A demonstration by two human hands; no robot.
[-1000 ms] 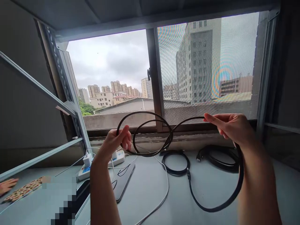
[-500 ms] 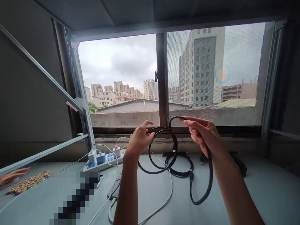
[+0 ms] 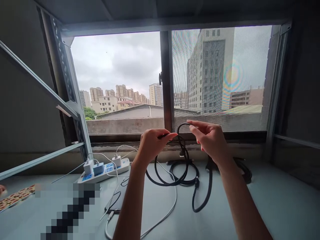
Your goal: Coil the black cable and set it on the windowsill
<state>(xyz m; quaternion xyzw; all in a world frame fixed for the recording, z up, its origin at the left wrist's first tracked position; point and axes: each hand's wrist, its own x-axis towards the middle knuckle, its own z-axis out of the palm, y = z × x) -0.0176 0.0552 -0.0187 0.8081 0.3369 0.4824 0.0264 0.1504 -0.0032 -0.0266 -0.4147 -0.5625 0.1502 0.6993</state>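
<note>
My left hand [image 3: 156,141] pinches the top of a loosely coiled black cable [image 3: 163,184] between thumb and fingers. The loops hang below it in the air. My right hand [image 3: 208,136], a little to the right, grips the same cable where it arches up from the loops. A thicker stretch of the cable drops from under the right hand and curves back up near the table. Behind the hanging loops, another black cable coil [image 3: 185,182] lies on the table. The fingertips of the left hand are partly hidden behind its thumb.
A white power strip [image 3: 103,173] with chargers plugged in stands at the left. A dark phone [image 3: 116,201] and a white cable [image 3: 172,210] lie in front. More black cable [image 3: 246,171] rests at the right. Metal shelf posts [image 3: 78,110] flank the window. Another person's hand [image 3: 2,190] shows far left.
My left hand has closed on the cable loops, its thumb and finger coming together. My right hand has moved slightly left. The other person's hand at far left has mostly left the view.
</note>
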